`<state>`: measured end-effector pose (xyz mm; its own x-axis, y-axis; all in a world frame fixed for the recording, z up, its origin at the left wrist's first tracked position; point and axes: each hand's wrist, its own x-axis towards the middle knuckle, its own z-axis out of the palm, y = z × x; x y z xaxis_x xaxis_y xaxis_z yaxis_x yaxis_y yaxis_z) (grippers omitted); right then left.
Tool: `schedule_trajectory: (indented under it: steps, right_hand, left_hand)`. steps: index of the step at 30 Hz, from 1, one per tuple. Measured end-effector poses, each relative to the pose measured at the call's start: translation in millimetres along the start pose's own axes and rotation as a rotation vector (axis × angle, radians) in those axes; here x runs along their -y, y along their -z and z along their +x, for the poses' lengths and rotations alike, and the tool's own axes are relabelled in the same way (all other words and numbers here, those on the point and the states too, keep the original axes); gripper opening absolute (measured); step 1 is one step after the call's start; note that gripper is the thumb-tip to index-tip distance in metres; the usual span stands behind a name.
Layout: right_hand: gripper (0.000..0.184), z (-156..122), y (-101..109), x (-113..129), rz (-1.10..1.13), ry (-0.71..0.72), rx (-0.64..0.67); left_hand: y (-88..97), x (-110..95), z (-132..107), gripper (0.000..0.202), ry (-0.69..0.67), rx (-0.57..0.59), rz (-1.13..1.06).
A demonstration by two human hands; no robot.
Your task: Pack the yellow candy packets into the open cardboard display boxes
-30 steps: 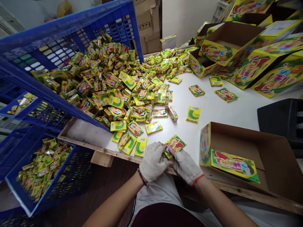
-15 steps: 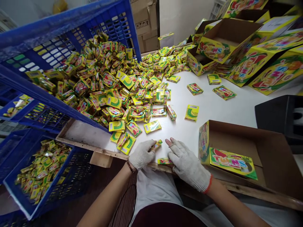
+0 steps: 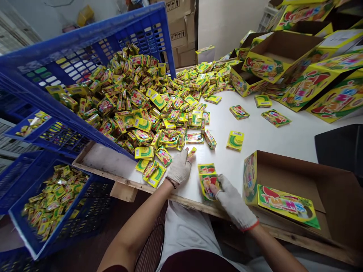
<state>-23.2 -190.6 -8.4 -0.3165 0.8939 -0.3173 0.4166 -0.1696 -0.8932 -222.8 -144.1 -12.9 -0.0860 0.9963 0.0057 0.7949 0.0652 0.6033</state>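
Observation:
My left hand (image 3: pixel 179 166), in a white knit glove with bare fingertips, reaches to the front edge of the heap. Its thumb and fingers close round a small yellow box (image 3: pixel 192 152), mostly hidden by the hand. To its right, my right hand (image 3: pixel 234 202), gloved the same way, grips a few small boxes (image 3: pixel 207 181) held together near the table's front edge. They show red and green fruit prints; their exact number is unclear. A big heap of like boxes (image 3: pixel 138 98) spills from a tilted blue crate (image 3: pixel 113 34) onto the white table (image 3: pixel 218 158).
An open TWINS carton (image 3: pixel 251 181) with a printed flap stands at the right front. Several display cartons (image 3: pixel 272 62) are piled at the back right. A dark object (image 3: pixel 340 151) sits at the right edge. Another blue crate (image 3: pixel 31 245) of small boxes is low at left.
My left hand has moved forward to a box by the heap. My right hand, earlier spread beside a box at the edge, now holds boxes together. The view has shifted slightly.

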Motion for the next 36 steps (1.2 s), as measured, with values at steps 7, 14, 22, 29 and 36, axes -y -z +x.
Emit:
schedule_trajectory:
  steps: [7, 14, 22, 29, 36]
  right_hand:
    - [0.049, 11.0, 1.5, 2.5, 0.276, -0.023, -0.051]
    - [0.051, -3.9, 8.6, 13.4, -0.522, 0.326, -0.070]
    - [0.053, -1.7, 5.5, 19.7, -0.668, 0.259, 0.087]
    - [0.064, 4.2, 2.1, 3.0, 0.488, 0.046, -0.051]
    - [0.057, -3.6, 13.0, 17.7, 0.032, 0.096, -0.155]
  left_hand:
    - [-18.2, -15.7, -40.6, 0.031, -0.013, 0.044, -0.174]
    - [84.2, 20.2, 1.4, 0.022, -0.203, 0.178, 0.494]
    - [95.3, 26.0, 36.6, 0.013, -0.197, 0.243, 0.322]
    - [1.7, -19.2, -16.4, 0.034, -0.243, 0.264, -0.105]
    - [22.3, -2.9, 15.3, 0.015, -0.119, -0.040, 0.253]
